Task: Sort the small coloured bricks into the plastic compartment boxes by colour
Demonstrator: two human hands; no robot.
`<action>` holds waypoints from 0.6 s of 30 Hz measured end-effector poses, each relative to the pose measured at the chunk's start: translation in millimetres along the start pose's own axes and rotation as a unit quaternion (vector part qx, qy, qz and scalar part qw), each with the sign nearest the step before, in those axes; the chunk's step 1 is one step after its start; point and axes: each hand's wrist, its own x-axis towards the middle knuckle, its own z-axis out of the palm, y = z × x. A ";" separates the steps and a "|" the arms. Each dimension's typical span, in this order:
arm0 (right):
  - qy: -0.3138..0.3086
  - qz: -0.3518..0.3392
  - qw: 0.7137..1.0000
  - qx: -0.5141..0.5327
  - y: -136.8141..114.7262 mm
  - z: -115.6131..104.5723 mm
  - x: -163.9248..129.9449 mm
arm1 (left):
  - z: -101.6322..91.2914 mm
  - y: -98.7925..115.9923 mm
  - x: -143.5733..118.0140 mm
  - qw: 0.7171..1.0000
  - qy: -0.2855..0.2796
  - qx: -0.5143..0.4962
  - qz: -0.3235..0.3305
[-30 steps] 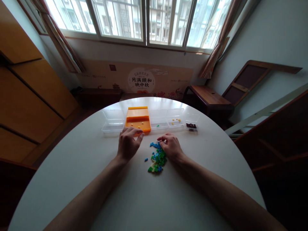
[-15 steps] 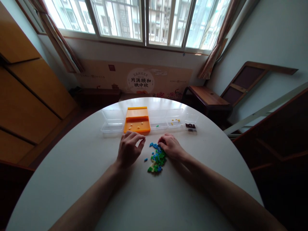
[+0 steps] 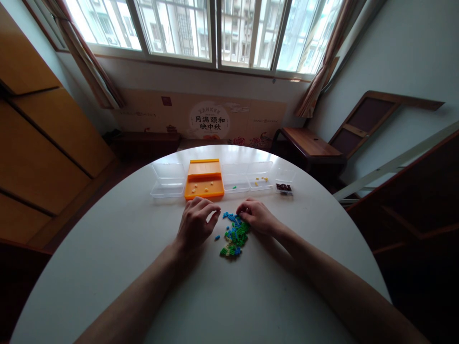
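A loose heap of small toy bricks [image 3: 236, 234], mostly green and blue with some pale yellow, lies on the white table. My right hand [image 3: 258, 216] is at the heap's upper right edge, fingers curled down among the bricks; whatever is between the fingertips is hidden. To the left of the heap, my left hand [image 3: 198, 220] hovers just above the table with thumb and index tips brought close together. Anything pinched there is too small to make out. A single blue brick [image 3: 217, 237] rests apart from the heap, below the left fingertips.
Behind the hands stand an orange box [image 3: 204, 195] with a few pale bricks, a clear box [image 3: 167, 195] on its left, and clear boxes holding a green brick [image 3: 234, 188], several yellow bricks [image 3: 261, 179] and dark brown pieces [image 3: 284, 188]. The round table [image 3: 107, 239] curves away at both sides.
My left hand has shifted slightly right, towards the heap. My right hand has moved a little right, and some green bricks at the heap's right edge have shifted.
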 end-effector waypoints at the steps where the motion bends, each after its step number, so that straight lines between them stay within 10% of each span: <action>1: -0.001 -0.001 1.000 -0.003 0.0 0.1 -0.3 | 0.4 0.1 -0.1 1.000 0.000 0.000 0.001; 18: 0.003 -0.008 0.998 -0.063 -4.2 3.4 -2.6 | 0.5 3.1 -0.3 1.000 -0.013 0.005 0.027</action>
